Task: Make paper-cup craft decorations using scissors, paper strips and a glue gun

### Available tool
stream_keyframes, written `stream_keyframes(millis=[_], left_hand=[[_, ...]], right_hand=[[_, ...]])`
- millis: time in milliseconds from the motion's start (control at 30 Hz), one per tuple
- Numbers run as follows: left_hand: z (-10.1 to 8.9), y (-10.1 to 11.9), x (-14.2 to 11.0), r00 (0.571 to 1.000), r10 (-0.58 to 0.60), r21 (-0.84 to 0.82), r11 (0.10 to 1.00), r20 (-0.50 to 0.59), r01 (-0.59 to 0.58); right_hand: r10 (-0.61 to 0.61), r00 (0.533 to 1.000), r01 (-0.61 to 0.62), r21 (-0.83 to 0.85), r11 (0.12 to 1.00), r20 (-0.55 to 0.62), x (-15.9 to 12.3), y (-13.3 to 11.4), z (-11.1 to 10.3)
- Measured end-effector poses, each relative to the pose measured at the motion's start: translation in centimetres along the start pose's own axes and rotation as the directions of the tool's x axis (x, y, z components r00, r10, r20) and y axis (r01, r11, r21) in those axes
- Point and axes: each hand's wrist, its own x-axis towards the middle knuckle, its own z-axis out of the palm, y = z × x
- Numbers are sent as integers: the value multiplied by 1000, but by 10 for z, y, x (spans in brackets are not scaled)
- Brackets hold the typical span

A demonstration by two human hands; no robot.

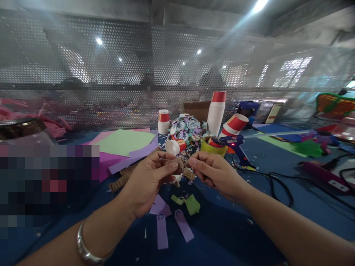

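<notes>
My left hand (151, 181) and my right hand (215, 171) meet above the blue table (222, 229), both pinching a small brown corrugated cardboard piece (187, 170) between their fingertips. A small white bit (176, 178) shows just under my left fingers. My left wrist wears a silver bangle (83, 245). Purple paper strips (181, 225) and green scraps (191, 204) lie on the table below my hands. A blue glue gun (231, 142) with a red light rests just beyond my right hand, beside a tipped red and white paper cup (175, 146).
Coloured paper sheets (124, 144) lie at the back left. Stacked red and white cups (216, 112), a tilted cup (235, 125), a yellow-green tape roll (213, 147) and a pile of round cut-outs (185, 127) stand behind. Black cables (277, 184) cross the right side. A perforated screen (138, 74) closes the back.
</notes>
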Motion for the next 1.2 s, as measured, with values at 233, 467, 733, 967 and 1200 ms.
stream_keyframes(millis=[233, 467, 733, 967, 1200], left_hand=[[0, -2, 1, 999, -2, -101, 995, 33, 5], [-1, -8, -1, 994, 2, -28, 1000, 105, 1], [0, -8, -3, 990, -23, 48, 999, 138, 16], [-1, -8, -6, 990, -11, 63, 998, 144, 2], [-3, -7, -3, 991, -18, -50, 998, 131, 25]], right_hand=[[-20, 1000, 21, -30, 999, 20, 0, 1, 3], [-28, 998, 31, -44, 999, 55, -2, 4, 2], [-52, 994, 60, -74, 995, 99, -5, 0, 1], [-55, 994, 65, -101, 993, 98, -7, -2, 0], [-24, 992, 24, 1, 1000, 126, -6, -2, 0]])
